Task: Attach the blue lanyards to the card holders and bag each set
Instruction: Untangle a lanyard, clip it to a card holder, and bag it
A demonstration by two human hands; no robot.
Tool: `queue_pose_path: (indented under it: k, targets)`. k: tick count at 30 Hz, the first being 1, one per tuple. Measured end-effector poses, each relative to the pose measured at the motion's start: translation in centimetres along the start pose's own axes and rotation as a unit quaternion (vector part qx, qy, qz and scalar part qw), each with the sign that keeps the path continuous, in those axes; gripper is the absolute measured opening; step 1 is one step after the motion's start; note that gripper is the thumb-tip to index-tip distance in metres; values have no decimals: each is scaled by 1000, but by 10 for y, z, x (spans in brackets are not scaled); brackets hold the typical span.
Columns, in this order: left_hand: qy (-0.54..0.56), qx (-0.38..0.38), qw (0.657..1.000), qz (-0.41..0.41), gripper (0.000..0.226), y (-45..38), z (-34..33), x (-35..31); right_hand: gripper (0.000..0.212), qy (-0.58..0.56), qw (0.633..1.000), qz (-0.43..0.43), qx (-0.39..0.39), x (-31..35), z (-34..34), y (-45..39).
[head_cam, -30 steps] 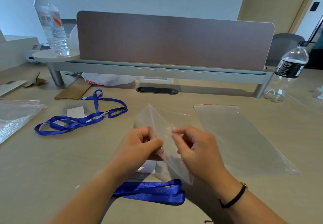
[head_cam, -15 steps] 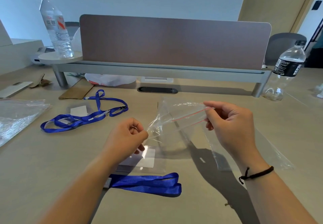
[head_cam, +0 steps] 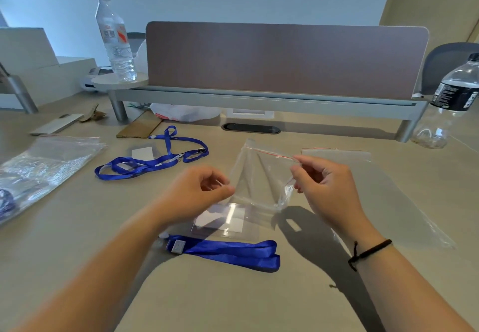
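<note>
One head-worn wide-angle view looks forward and down, close over the desk (head_cam: 64,228), divider (head_cam: 285,59) across the top.

this is an office workstation. a long pale wood-look table (head_cam: 77,228) carries a brown fabric privacy screen (head_cam: 285,59) mounted on a grey metal rail (head_cam: 259,101) with round legs, the kind that divides facing desks. an oval cable grommet (head_cam: 251,128) is set into the table just in front of the rail. a grey office chair back (head_cam: 451,64) shows behind the screen on the right. two plastic water bottles (head_cam: 115,38) stand near the screen's ends, and plain light walls close the room behind.
</note>
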State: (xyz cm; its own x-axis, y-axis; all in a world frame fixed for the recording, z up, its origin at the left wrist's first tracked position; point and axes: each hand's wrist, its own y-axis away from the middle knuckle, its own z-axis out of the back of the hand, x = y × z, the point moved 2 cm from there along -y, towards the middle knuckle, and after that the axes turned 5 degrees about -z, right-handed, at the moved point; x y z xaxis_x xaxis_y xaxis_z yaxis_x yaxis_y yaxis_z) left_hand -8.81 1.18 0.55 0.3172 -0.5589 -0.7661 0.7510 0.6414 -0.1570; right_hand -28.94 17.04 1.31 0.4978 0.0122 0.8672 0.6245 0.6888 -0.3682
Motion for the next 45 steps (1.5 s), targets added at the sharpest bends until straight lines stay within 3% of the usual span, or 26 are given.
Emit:
queue_pose_path:
  k: [3,9,15,22,27,29,31,33,35,37,38,42,45]
  targets:
    - [-96,67,993,-11,24,21,14,8,21,-47,998,-43,0,-3,-2,-1]
    - [-207,169,963,-38,39,64,15,20,19,-72,996,-48,-3,-1,-5,1]
    - [-257,116,957,-73,26,74,10,20,14,-80,995,-54,-2,-1,-7,3]
    - [-343,91,923,-147,25,77,3,18,16,-78,995,-63,-7,-3,-7,3]
    - [-364,123,917,-110,18,76,3,15,14,-80,995,-61,-3,-1,-8,4]
    - [-276,122,952,-58,10,73,9,15,14,-82,995,-60,-3,-1,-8,4]
    - [-109,88,990,3,11,70,18,11,14,-82,995,-56,-7,0,-8,4]
    - [43,46,997,44,19,68,26,6,15,-82,995,-54,-9,1,-8,4]
    - [178,25,980,89,24,68,31,2,14,-85,995,-51,-8,1,-9,4]
    - [284,12,953,108,14,68,33,2,13,-86,995,-47,-5,1,-9,4]
    - [323,7,940,111,4,69,33,-1,13,-86,995,-45,-4,1,-9,4]
    - [429,-32,894,125,2,70,25,-3,13,-92,995,-42,-4,0,-8,4]
    - [523,-41,840,138,12,68,20,-1,14,-87,995,-39,-4,0,-8,3]
